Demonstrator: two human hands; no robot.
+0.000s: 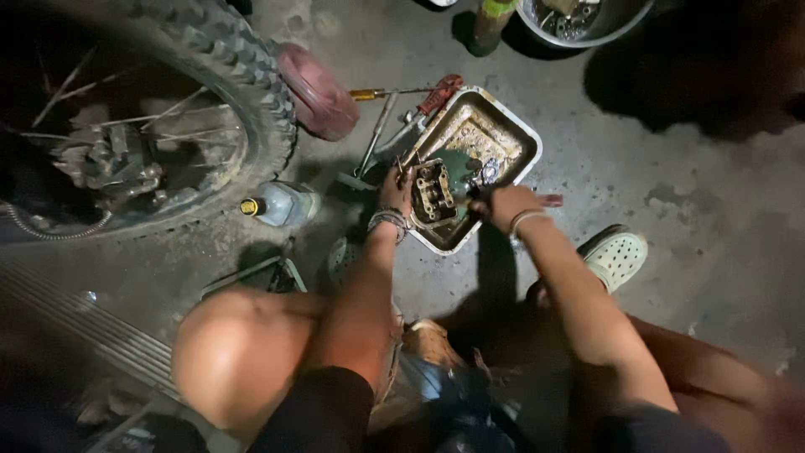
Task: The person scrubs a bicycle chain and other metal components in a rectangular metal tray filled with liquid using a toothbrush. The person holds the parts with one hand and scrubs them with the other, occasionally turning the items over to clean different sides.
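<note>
left hand (396, 191) closed on engine part (433, 191) | over tray (518, 127)

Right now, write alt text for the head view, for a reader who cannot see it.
Seen from above, a crouching person's left hand steadies a grimy metal engine part over a dirty rectangular metal tray on a concrete floor, with the right hand beside it. A spoked motorcycle wheel, a plastic bottle and screwdrivers lie nearby.

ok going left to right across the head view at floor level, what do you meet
wheel → bottle → left hand → engine part → right hand → white clog
</note>
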